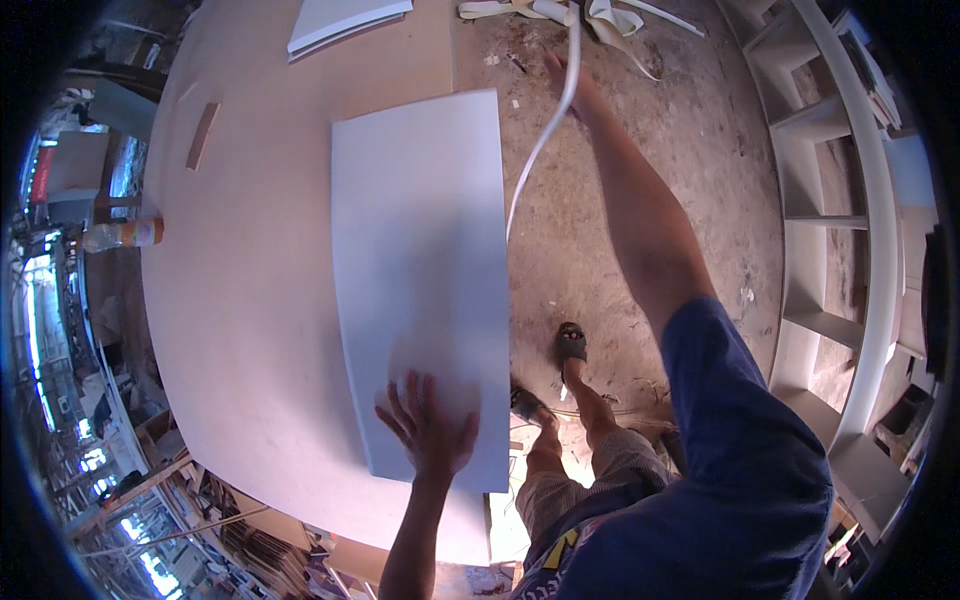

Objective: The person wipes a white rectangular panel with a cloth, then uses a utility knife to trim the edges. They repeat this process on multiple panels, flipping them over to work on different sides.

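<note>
A long white rectangular panel (425, 200) lies on a larger pale board on the worktable. My left hand (430, 425) rests flat on the panel's near end, fingers spread. Reaching far forward past the panel's right side, my right hand (572, 88) is closed at a white edging strip (545, 140). The strip crosses in front of the hand and hides part of its fingers. From there it curves down to the panel's right edge, and its upper part runs toward the top of the view.
Loose cream strips (610, 20) lie on the floor ahead. Another white panel (345, 22) is at the table's far end. A small wood piece (203, 135) and a bottle (125, 235) are at left. An open shelf frame (825, 220) stands at right.
</note>
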Demonstrator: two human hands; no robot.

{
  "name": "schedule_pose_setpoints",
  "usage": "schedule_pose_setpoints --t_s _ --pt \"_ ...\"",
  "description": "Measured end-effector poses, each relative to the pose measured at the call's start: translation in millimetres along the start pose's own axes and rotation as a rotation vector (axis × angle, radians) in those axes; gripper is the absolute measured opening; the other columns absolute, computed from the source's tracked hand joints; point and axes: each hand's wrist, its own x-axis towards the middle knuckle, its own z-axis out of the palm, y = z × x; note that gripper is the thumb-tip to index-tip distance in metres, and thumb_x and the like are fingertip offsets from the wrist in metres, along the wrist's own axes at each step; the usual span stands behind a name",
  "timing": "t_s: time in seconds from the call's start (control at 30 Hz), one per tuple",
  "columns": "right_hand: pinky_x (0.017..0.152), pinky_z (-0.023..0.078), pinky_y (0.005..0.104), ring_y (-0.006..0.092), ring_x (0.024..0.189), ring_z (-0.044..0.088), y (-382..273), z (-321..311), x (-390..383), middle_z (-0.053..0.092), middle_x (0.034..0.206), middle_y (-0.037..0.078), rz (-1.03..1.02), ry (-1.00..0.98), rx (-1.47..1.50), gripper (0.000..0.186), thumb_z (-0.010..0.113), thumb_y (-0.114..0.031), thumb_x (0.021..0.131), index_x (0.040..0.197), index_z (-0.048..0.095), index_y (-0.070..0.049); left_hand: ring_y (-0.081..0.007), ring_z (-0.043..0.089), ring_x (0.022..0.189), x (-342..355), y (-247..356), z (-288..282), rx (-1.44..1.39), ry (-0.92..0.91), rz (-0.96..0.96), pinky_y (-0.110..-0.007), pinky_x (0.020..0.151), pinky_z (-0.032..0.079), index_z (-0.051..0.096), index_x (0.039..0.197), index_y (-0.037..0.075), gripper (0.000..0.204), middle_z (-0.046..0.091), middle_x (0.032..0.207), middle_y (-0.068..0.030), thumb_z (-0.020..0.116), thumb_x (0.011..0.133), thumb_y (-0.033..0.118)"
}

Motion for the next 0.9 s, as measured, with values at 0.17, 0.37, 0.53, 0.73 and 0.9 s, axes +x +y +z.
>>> schedule_pose_setpoints --t_s 0.17,0.37,0.53,0.73,0.9 --pt "0.095 0.051 0.0529 0.0429 0.113 0.064 154.0 -128.3 -120.7 0.069 0.114 0.026 0.249 -0.551 -0.917 0.051 0.041 -0.046 0.104 0.116 0.069 -0.005 -0.0494 0.019 0.15 1.0 -111.1 -3.2 0.059 0.018 0.354 -0.078 0.116 0.005 0.034 0.154 0.013 0.09 0.028 0.162 -0.0168 0.052 0.09 0.073" --pt "0.091 0.055 0.0421 0.034 0.108 0.069 231.9 -216.4 -403.5 0.072 0.116 0.02 0.577 0.017 -0.591 0.064 0.052 -0.06 0.1 0.141 0.06 -0.011 -0.0466 0.008 0.154 81.9 -108.9 -28.1 0.035 -0.097 -0.108 -0.079 0.113 0.003 0.025 0.161 0.023 0.087 0.016 0.169 -0.0105 0.052 0.093 0.07" --pt "0.065 0.046 0.0269 0.0094 0.071 0.049 87.7 -137.3 -447.1 0.053 0.085 0.0 0.971 -0.014 0.117 0.063 0.049 -0.053 0.105 0.153 0.046 -0.013 -0.0447 0.004 0.155 197.2 -67.8 -21.8 0.047 0.077 -0.178 -0.08 0.112 0.003 0.02 0.163 0.029 0.083 0.008 0.172 -0.0068 0.034 0.096 0.076" --pt "0.086 0.048 0.0287 0.0105 0.092 0.055 -18.8 -65.9 -393.3 0.062 0.104 0.004 0.568 -0.003 0.424 0.052 0.052 -0.03 0.108 0.153 0.044 -0.004 -0.041 0.004 0.156 266.1 -33.1 -42.3 -0.028 0.073 -0.078 -0.079 0.113 0.001 0.02 0.163 0.03 0.083 0.009 0.172 -0.0054 0.031 0.096 0.077" --pt "0.085 0.048 0.0274 0.0118 0.088 0.054 -53.5 -34.9 -342.5 0.063 0.101 0.008 0.19 0.101 0.407 0.052 0.056 -0.024 0.106 0.153 0.044 -0.005 -0.0385 0.007 0.157 276.4 -17.0 -26.9 -0.04 0.141 -0.154 -0.078 0.114 0.002 0.02 0.163 0.031 0.079 0.012 0.171 -0.0051 0.031 0.098 0.075"
